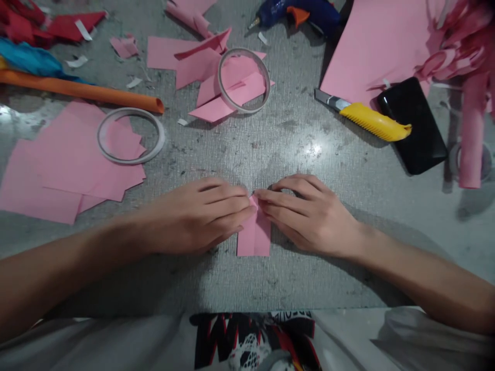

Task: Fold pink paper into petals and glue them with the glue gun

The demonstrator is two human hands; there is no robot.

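Observation:
A small pink paper strip (254, 239) with a lengthwise crease lies on the grey table near its front edge. Its top end looks folded to a point between both hands' fingertips. My left hand (209, 214) presses the upper left side of the strip, its fingers held together. From the other side, my right hand (315, 214) pinches the upper right side with bent fingers. Both thumbs are largely hidden beneath the hands.
Pink sheets (77, 154) and a tape roll (158, 147) lie left, below an orange paper tube (88, 91). Folded pink pieces (197, 64) and another tape roll (266, 95) sit behind. At right are a yellow cutter (373, 121), black phone (417, 129) and blue glue gun (313, 15).

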